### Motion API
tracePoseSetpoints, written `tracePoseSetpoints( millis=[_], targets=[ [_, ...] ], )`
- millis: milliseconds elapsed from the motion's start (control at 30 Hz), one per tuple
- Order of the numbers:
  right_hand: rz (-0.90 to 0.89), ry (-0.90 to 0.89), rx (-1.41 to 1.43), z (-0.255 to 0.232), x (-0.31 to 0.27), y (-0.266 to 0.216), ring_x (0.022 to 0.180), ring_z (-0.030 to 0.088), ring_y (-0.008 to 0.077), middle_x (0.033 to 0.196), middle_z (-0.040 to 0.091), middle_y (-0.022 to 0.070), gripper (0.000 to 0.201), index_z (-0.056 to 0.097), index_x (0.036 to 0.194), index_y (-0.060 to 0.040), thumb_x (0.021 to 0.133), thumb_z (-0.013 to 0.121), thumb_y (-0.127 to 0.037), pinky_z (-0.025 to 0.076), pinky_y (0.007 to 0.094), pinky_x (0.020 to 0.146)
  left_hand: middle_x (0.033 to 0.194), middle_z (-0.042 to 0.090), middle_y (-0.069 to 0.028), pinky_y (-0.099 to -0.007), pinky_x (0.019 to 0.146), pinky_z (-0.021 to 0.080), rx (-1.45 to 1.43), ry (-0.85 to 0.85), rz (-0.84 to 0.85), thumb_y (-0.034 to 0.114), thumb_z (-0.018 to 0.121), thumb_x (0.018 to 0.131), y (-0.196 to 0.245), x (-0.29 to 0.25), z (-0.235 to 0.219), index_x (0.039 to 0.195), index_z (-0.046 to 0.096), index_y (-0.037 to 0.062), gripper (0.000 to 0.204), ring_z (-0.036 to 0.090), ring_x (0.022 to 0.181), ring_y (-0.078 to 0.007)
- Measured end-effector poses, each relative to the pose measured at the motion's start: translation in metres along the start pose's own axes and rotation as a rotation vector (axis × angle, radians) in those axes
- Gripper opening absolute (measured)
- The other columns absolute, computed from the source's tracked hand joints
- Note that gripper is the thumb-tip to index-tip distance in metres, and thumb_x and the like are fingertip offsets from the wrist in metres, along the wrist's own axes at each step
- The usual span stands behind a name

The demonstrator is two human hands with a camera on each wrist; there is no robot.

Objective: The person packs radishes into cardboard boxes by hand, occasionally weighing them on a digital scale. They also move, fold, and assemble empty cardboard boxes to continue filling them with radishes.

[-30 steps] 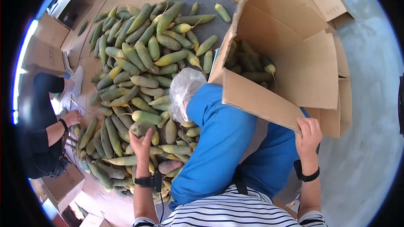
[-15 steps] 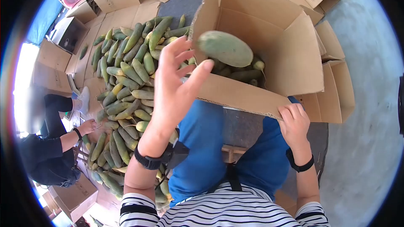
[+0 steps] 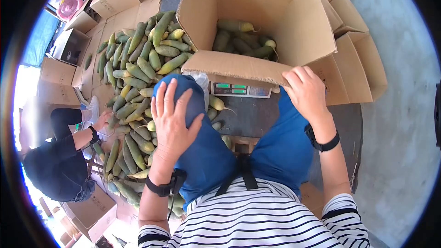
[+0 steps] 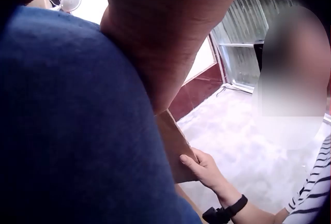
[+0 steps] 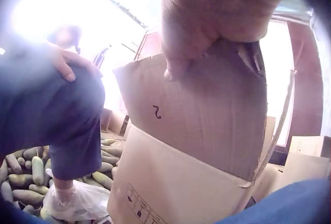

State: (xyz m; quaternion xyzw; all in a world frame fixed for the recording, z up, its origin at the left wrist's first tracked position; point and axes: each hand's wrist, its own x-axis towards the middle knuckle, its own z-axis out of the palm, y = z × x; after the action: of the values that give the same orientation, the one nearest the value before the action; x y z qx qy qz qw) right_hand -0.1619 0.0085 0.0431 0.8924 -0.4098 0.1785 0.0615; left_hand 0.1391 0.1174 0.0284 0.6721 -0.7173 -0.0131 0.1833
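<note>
My left hand [image 3: 172, 115] rests on my left knee in blue trousers [image 3: 202, 156], fingers spread and holding nothing. With thumb and fingers my right hand [image 3: 307, 93] pinches the right end of the near flap [image 3: 239, 66] of a cardboard box [image 3: 312, 27]. In the right wrist view that flap [image 5: 207, 110] hangs outward with a handwritten mark. Inside the box lie several green radishes [image 3: 239, 26], one lying across the others. Under the flap shows a scale [image 3: 241, 90] with lit green displays, beside the box's near side.
A large heap of green radishes [image 3: 138, 64] covers the floor to the left. Another person in dark clothes [image 3: 59, 160] sits beyond it, a hand at the heap. Open cartons [image 3: 353, 69] stand right of the box. A plastic bag [image 5: 80, 201] covers my left foot.
My left hand carried a green radish from the heap to the box, let it go there, and came back to my knee. The right hand kept hold of the flap.
</note>
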Motion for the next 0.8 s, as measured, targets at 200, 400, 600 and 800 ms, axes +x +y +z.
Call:
tracePoseSetpoints(
  millis=[200,400,600,800],
  targets=[
    [0.173,0.152,0.232,-0.023,-0.04,0.019,0.105,0.058,0.0329,0.114,0.059,0.0135,0.045,0.061,0.112,-0.0044,0.08,0.068,-0.034,0.046,0.0408,0.09,0.145,0.035,-0.0192,-0.0502,0.11,0.023,0.023,0.04,0.009,0.02,0.073,0.072,-0.005,-0.014,0.002,0.126,0.053,0.0078,0.058,0.028,0.136,-0.0397],
    [0.519,0.128,0.098,0.011,-0.1,0.049,0.12,0.049,0.0372,0.133,0.048,0.0192,0.055,0.052,0.127,-0.0032,0.085,0.064,-0.037,0.042,0.0445,0.098,0.144,0.035,-0.0176,-0.0522,0.11,0.021,0.067,0.094,0.021,0.025,0.072,0.074,-0.007,-0.018,0.006,0.126,0.053,0.0107,0.057,0.028,0.135,-0.0396],
    [0.455,-0.174,-0.112,0.029,-0.118,0.039,0.131,0.033,0.0445,0.146,0.031,0.0231,0.07,0.042,0.138,-0.0052,0.083,0.066,-0.04,0.036,0.0479,0.105,0.145,0.035,-0.018,-0.0512,0.109,0.023,0.095,0.091,0.023,0.024,0.07,0.076,-0.003,-0.019,0.005,0.127,0.053,0.0089,0.056,0.028,0.136,-0.0395],
    [0.434,-0.164,-0.13,0.029,-0.119,0.039,0.131,0.033,0.0439,0.146,0.031,0.0229,0.068,0.042,0.139,-0.0056,0.084,0.065,-0.039,0.036,0.0477,0.105,0.145,0.035,-0.0178,-0.0507,0.109,0.023,0.098,0.093,0.021,0.023,0.071,0.076,-0.002,-0.019,0.005,0.128,0.052,0.0092,0.057,0.028,0.136,-0.0393]
  ],
)
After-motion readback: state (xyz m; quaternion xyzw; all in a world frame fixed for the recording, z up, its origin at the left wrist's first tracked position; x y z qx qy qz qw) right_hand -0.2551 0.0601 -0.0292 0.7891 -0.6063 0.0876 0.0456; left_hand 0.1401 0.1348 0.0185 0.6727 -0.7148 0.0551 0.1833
